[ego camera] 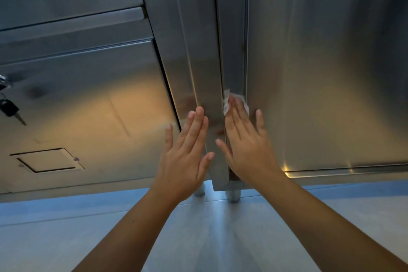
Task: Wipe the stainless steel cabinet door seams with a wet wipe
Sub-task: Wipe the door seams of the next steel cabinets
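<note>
A stainless steel cabinet fills the view. Its vertical post (198, 55) runs down the middle, with a dark seam (221, 73) along its right edge and a right door (320, 73) beyond. My right hand (245, 139) lies flat with straight fingers and presses a white wet wipe (227, 100) against the narrow strip beside that seam. The wipe shows above and around my fingertips. My left hand (187, 148) rests flat on the post, fingers straight, just left of the seam, holding nothing.
The left door (88, 106) carries a padlock (3, 83) with hanging keys (11, 110) at the far left and a small recessed plate (47, 160) lower down. Drawer fronts (66, 2) sit above. Round cabinet feet (231, 195) stand on the pale tiled floor (198, 238).
</note>
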`<state>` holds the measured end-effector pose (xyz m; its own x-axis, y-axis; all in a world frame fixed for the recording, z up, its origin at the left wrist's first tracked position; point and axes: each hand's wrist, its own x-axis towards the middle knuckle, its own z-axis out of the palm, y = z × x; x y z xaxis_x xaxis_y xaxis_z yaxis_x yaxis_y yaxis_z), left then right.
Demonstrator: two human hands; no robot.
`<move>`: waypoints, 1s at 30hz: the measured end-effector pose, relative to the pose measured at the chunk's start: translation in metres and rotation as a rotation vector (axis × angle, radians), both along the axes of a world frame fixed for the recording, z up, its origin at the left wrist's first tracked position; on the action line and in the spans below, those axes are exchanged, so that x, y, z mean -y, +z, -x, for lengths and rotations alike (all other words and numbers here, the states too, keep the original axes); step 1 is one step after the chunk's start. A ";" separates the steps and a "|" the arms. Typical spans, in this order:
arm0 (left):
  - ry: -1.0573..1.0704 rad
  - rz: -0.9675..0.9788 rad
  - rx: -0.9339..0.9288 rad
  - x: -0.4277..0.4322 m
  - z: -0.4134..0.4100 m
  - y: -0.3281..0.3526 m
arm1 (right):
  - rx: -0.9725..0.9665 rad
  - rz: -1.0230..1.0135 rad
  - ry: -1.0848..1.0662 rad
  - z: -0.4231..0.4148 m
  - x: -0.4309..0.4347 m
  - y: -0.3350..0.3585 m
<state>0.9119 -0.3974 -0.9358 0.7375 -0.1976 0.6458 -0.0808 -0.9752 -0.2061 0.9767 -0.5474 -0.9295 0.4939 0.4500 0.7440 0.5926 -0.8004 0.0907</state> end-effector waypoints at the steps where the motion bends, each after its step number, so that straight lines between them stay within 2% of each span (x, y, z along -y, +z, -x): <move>1: 0.003 0.000 -0.006 0.000 0.000 0.000 | -0.013 0.056 -0.016 0.002 0.003 -0.011; 4: 0.008 0.031 -0.020 0.001 0.000 0.000 | -0.051 0.145 -0.041 0.008 0.008 -0.033; 13: 0.029 0.035 -0.042 0.005 0.001 0.000 | 0.017 -0.086 0.058 -0.005 -0.002 0.004; 18: 0.031 0.033 -0.064 0.007 0.001 -0.007 | 0.055 -0.009 -0.046 -0.004 -0.002 -0.009; 24: 0.024 -0.046 -0.171 0.002 0.011 -0.037 | 0.063 0.064 -0.044 -0.001 0.005 -0.041; 30: 0.015 -0.045 -0.230 0.003 0.015 -0.056 | 0.018 0.179 -0.062 0.006 0.013 -0.077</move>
<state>0.8969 -0.4007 -0.9919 0.8672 -0.2105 0.4513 -0.1163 -0.9668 -0.2276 0.9708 -0.5604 -1.0064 0.5118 0.5453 0.6639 0.5399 -0.8052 0.2451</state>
